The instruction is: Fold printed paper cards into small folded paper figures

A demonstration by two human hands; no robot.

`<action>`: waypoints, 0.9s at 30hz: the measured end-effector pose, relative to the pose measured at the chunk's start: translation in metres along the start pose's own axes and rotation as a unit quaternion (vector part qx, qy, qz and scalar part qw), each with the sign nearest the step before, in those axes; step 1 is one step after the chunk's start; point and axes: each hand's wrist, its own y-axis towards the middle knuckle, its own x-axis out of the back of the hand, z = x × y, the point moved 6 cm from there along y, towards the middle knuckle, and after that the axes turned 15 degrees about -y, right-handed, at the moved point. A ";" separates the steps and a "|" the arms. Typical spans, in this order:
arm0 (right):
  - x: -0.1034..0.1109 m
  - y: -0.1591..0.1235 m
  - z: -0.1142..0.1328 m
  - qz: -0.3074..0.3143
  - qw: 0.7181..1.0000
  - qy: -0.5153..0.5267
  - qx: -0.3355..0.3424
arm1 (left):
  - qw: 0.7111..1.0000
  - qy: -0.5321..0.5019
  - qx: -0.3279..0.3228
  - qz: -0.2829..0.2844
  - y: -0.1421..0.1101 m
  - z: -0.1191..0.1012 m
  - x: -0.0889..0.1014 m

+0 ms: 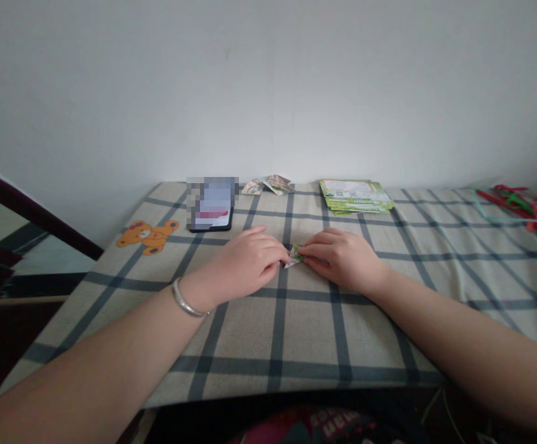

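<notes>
Between my two hands, low over the checked tablecloth (pixel 305 333), is a small folded piece of printed paper (pixel 295 254), white and green. My left hand (pixel 250 262), with a silver bangle (pixel 186 300) at the wrist, pinches its left end with the fingertips. At its right end the fingers of my right hand (pixel 345 259) are closed on it. Most of the paper is covered by the fingers, so its full shape cannot be made out.
Against the wall lie a phone (pixel 213 203) with its screen lit, several folded printed papers (pixel 271 184) and a stack of green printed sheets (pixel 356 196). An orange teddy bear cutout (pixel 147 237) lies at the left. Red, green and teal ribbons (pixel 534 213) heap at the far right.
</notes>
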 end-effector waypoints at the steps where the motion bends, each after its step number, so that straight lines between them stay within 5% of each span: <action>1: 0.000 0.000 0.001 0.000 1.000 -0.006 0.002 | 1.000 0.002 0.002 -0.002 0.000 0.000 0.000; 12: -0.002 0.003 0.010 -0.002 0.999 -0.045 0.029 | 1.000 -0.007 0.016 -0.011 0.002 0.003 -0.002; 27: -0.007 0.008 0.016 0.014 0.996 -0.089 0.011 | 0.991 -0.058 0.074 -0.092 0.006 0.009 -0.007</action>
